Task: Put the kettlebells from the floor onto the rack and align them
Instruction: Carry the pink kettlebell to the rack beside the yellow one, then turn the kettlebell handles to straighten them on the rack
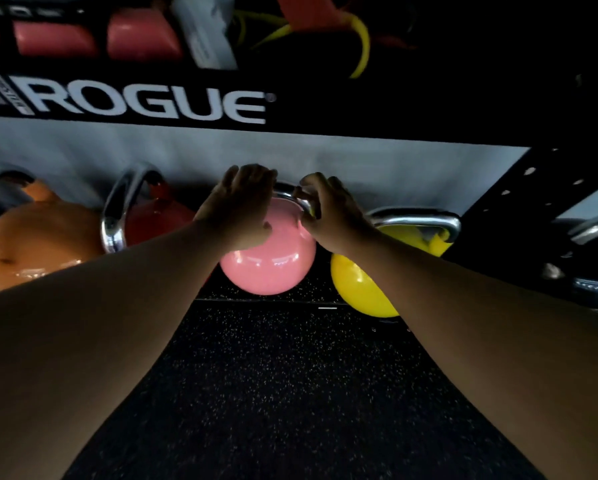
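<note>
The pink kettlebell (269,258) sits on the low rack shelf (273,299) at centre, its steel handle (290,197) pinched by the curled right hand (328,216), while the left hand (242,206) lies flat and open on its top. At 3 o'clock sits a yellow kettlebell (359,289), at 9 a red (155,216) and an orange one (37,240). Speckled black rubber floor (273,393) spreads at 6; a black "ROGUE" beam (152,105) crosses at 12.

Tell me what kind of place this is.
Most likely a gym. Coloured kettlebells, among them a pink one and a yellow one, sit in a row under a Rogue-branded rack, over speckled rubber flooring.
</note>
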A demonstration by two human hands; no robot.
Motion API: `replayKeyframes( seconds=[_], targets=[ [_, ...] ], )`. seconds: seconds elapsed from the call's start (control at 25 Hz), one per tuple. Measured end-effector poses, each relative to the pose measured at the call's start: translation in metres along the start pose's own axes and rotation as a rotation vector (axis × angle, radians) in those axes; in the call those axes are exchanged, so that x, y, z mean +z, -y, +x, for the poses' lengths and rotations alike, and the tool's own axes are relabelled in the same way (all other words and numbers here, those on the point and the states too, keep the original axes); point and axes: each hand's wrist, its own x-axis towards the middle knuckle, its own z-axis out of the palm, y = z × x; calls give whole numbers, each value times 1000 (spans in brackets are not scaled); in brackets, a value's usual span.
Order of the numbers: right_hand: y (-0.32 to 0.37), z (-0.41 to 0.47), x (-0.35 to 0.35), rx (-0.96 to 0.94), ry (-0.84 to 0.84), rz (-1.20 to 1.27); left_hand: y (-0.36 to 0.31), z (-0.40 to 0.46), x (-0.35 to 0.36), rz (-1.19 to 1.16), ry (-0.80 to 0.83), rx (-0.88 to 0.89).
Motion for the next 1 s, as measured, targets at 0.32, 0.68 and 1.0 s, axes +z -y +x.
replayKeyframes(
  seconds=[0.32, 0.68, 1.0],
  targets=[
    [-76, -114, -100, -206, -76, -80, -159, 0, -27, 177, -36, 267],
    [-246, -269, -271, 71, -42, -319, -391, 41, -45, 223, -8, 416],
    [-364, -286, -330, 180, -114, -380, -512, 122, -24, 163, -41, 324]
  ],
)
